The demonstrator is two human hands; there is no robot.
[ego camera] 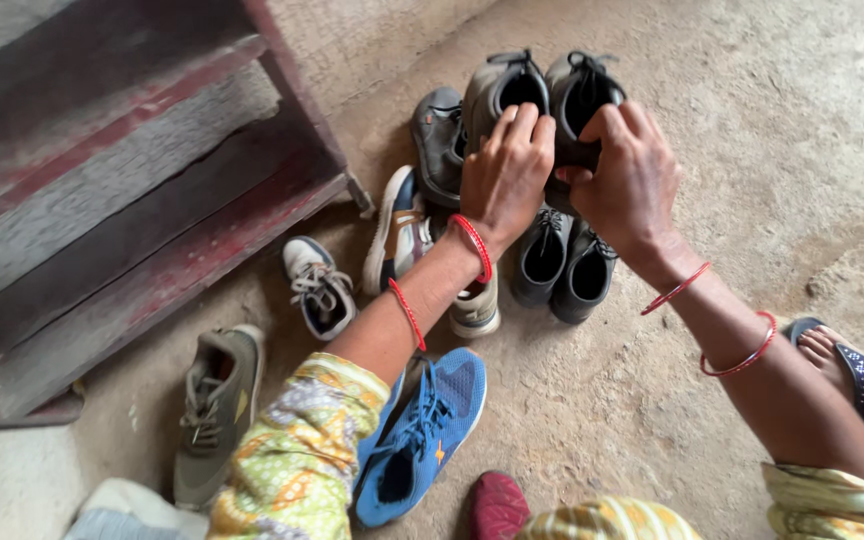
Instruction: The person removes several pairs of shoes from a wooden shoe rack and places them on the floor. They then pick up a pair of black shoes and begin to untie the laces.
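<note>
Rough concrete floor [752, 130], red wooden rack [132, 200] at left | grey shoe pair [542, 95] held above floor, toes pointed down, long axes upright | left hand [505, 175], right hand [624, 175] each clenched on one shoe | blue sneaker [422, 430] lying nearby.

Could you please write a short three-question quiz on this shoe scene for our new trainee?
1. True or false: the left hand and the right hand both grip the pair of grey shoes.
2. Which shoe lies closest to the person's left sleeve? A) the blue sneaker B) the olive sneaker C) the pair of dark shoes
3. Fill in: the wooden shoe rack stands at the ____ side of the picture.

Key:
1. True: each hand clasps one shoe of the pair.
2. A: the blue sneaker lies right beside the sleeve.
3. Left.
</note>
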